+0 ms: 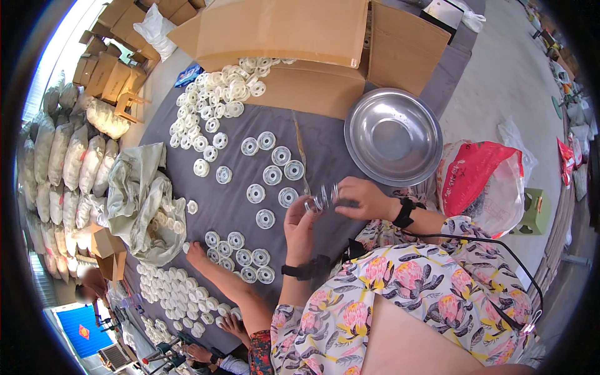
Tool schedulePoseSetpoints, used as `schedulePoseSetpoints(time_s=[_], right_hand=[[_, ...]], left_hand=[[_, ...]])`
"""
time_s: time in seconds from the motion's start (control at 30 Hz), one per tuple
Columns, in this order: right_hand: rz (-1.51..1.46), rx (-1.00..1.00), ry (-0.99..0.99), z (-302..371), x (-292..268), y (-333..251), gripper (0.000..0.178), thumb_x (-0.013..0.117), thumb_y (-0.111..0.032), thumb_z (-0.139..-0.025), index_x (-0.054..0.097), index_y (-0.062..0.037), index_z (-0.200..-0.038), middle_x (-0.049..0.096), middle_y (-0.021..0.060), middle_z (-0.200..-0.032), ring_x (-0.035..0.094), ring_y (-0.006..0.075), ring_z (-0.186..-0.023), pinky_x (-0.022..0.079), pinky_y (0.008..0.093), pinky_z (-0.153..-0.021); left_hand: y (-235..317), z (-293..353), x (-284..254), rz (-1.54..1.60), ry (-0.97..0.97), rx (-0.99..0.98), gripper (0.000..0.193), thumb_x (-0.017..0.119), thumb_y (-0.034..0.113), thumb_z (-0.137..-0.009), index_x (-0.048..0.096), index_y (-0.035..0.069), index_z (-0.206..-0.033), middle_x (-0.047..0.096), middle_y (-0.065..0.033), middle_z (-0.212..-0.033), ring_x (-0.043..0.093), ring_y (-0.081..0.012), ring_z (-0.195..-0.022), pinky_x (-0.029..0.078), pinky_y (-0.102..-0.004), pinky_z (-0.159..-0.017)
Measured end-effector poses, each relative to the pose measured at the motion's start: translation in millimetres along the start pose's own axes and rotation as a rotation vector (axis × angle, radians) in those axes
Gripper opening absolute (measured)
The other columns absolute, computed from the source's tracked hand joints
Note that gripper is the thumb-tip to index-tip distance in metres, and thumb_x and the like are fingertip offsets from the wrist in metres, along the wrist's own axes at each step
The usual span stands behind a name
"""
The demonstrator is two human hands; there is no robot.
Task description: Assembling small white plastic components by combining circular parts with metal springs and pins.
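Note:
My left hand [300, 229] is raised over the grey-covered table, its fingers closed on thin shiny metal rings [320, 200]. Facing it, my right hand [367, 199] has its fingers closed at the other side of these rings; motion blurs them, and I cannot tell how many each hand holds. White plastic wheels with shiny metal rims [288, 197] lie singly and in pairs just left of my hands. A tighter group of similar rimmed wheels [244, 257] sits nearer, left of my left wrist.
Plain white wheels [219, 94] spill from a large cardboard box [312, 87]. A steel basin [425, 144] stands at right, beside a red-and-white sack [478, 178]. A co-worker's hand [195, 253] reaches in at left, between a pale woven sack [134, 206] and more white wheels [172, 294].

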State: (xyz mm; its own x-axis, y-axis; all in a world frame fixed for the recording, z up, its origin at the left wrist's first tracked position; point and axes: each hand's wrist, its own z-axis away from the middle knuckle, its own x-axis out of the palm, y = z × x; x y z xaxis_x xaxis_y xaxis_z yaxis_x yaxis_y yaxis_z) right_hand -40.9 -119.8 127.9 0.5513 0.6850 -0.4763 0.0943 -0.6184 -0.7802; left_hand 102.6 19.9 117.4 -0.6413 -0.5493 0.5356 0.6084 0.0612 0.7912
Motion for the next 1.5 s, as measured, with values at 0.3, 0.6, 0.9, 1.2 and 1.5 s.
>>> schedulePoseSetpoints(time_s=[0.3,0.6,0.9,1.2,1.5], right_hand=[[-0.734,0.669,0.136,-10,15,0,0.034,0.053,-0.025,-0.086,0.046,-0.0061,-0.114,0.053,0.0046,-0.101,0.055,0.0112,-0.086,0.046,0.0257,-0.069],[-1.077,0.986,0.043,-7,34,9,0.030,0.056,-0.029,-0.082,0.050,-0.0076,-0.102,0.057,0.0014,-0.086,0.057,0.0105,-0.072,0.045,0.0249,-0.057],[-0.645,0.734,0.237,-9,50,0,0.017,0.058,-0.021,-0.081,0.055,-0.0046,-0.084,0.051,-0.0005,-0.071,0.045,0.0056,-0.057,0.037,0.0212,-0.050],[-0.637,0.598,0.324,-15,60,3,0.021,0.051,-0.020,-0.086,0.057,-0.0039,-0.074,0.053,0.0009,-0.064,0.047,0.0090,-0.059,0.039,0.0241,-0.055],[-0.379,-0.073,-0.063,-44,60,-45,0.016,0.053,-0.018,-0.081,0.058,-0.0025,-0.077,0.057,0.0106,-0.075,0.056,0.0258,-0.068,0.043,0.0319,-0.061]], left_hand=[[-1,-1,-4,-0.025,-0.096,0.008,0.033,0.050,0.001,-0.081,0.045,0.001,-0.113,0.051,-0.0106,-0.109,0.054,-0.0212,-0.100,0.048,-0.0349,-0.083],[-19,-4,4,0.075,-0.026,0.011,0.028,0.040,0.017,-0.086,0.044,0.003,-0.109,0.054,-0.0088,-0.100,0.054,-0.0162,-0.080,0.042,-0.0246,-0.062],[-35,-1,9,-0.246,0.308,-0.033,0.028,0.033,0.029,-0.090,0.051,0.007,-0.091,0.053,-0.0028,-0.072,0.047,-0.0104,-0.052,0.034,-0.0207,-0.044],[-34,-2,1,-0.175,0.051,-0.596,0.040,0.033,0.039,-0.087,0.052,0.006,-0.078,0.053,-0.0039,-0.060,0.040,-0.0127,-0.035,0.029,-0.0232,-0.033],[-52,-3,-8,-0.320,-0.129,-0.546,0.043,0.031,0.046,-0.090,0.049,0.010,-0.075,0.041,0.0016,-0.050,0.032,-0.0068,-0.036,0.021,-0.0230,-0.033]])
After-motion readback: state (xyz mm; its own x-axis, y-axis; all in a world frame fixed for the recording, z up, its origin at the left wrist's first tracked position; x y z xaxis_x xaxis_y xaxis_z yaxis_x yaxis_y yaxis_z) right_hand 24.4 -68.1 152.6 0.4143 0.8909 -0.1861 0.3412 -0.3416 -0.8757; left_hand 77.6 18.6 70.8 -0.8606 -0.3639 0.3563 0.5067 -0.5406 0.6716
